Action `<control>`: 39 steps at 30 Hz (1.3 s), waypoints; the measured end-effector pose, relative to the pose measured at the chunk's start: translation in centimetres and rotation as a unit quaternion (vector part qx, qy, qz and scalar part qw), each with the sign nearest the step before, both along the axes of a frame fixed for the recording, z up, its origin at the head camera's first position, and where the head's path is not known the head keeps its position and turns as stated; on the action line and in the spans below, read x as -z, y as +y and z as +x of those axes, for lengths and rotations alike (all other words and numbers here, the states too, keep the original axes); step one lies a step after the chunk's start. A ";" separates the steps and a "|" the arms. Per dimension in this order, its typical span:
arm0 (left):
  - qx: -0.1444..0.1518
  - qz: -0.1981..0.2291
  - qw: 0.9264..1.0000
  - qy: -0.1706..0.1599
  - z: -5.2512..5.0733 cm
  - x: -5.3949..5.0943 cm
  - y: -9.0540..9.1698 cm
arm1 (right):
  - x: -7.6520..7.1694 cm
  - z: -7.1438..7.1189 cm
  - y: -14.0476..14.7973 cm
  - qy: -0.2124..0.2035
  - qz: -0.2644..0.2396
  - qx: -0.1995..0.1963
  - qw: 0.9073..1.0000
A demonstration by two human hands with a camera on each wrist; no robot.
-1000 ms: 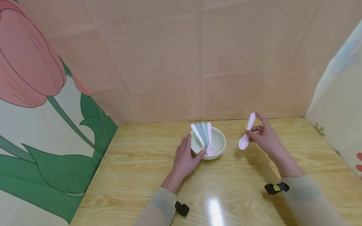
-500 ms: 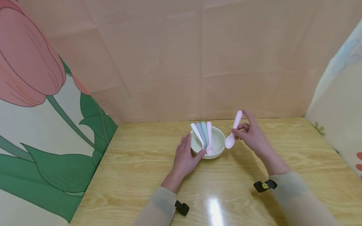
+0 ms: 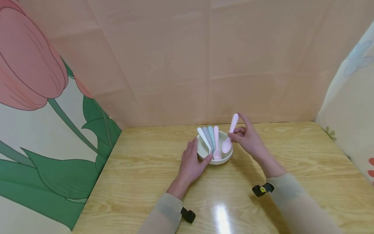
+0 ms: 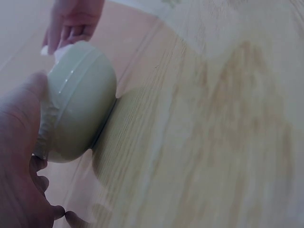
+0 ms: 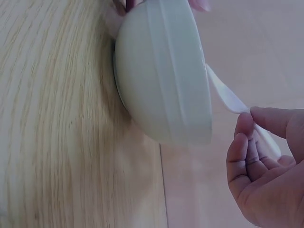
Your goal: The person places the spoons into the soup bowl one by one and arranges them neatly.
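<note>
A cream bowl (image 3: 220,162) stands on the table, holding a row of small utensils. Among them are a white handle (image 3: 202,135), a grey-blue handle (image 3: 206,134), a teal handle (image 3: 211,133) and a pink spoon (image 3: 216,143); which kind the first three are, I cannot tell. My left hand (image 3: 193,163) holds the bowl's near-left side, thumb at the front rim, fingers along the outside. Another pink spoon (image 3: 226,145) is pinched in my right hand (image 3: 248,140), its handle slanting up and its scoop over the bowl's right side. In the right wrist view, the spoon (image 5: 228,97) reaches past the rim.
The bowl sits near the back of the wooden table (image 3: 140,162), close to a peach-coloured backdrop (image 3: 169,81). A tulip-patterned panel (image 3: 73,169) borders the left side, and a pale panel (image 3: 350,123) the right. Black wrist cameras are strapped to both wrists.
My right hand has carried the pink spoon leftward, from right of the bowl to over its right side. The left hand and the bowl have stayed in place.
</note>
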State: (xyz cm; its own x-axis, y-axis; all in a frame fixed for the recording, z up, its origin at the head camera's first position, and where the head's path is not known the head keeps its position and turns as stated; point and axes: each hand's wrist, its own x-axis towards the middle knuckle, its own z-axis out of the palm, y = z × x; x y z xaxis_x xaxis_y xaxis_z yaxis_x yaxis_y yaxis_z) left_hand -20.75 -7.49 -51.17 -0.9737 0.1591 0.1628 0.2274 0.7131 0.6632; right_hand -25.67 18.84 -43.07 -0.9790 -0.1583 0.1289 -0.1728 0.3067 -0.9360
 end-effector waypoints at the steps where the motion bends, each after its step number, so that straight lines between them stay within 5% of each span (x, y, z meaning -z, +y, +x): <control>1: 0.000 0.001 1.000 0.000 0.0 0.0 0.0 | 0.0 0.0 -0.2 0.000 0.004 0.000 1.000; 19: 0.001 -0.007 1.000 -0.003 -0.1 0.1 0.0 | 1.1 -0.4 -1.8 0.011 0.068 -0.005 0.998; 39: -0.004 -0.009 1.000 -0.006 0.0 0.0 0.0 | 0.5 -0.7 -2.6 -0.062 0.104 -0.032 0.992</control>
State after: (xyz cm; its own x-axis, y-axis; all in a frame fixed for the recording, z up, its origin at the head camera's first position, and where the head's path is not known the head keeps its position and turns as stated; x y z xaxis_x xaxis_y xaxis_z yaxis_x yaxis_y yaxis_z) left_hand -20.78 -7.51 -51.22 -0.9768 0.1549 0.1479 0.2141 0.7261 0.6534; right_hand -26.38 16.25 -43.59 -0.9725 -0.2305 -0.0345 -0.0847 0.4873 -0.8691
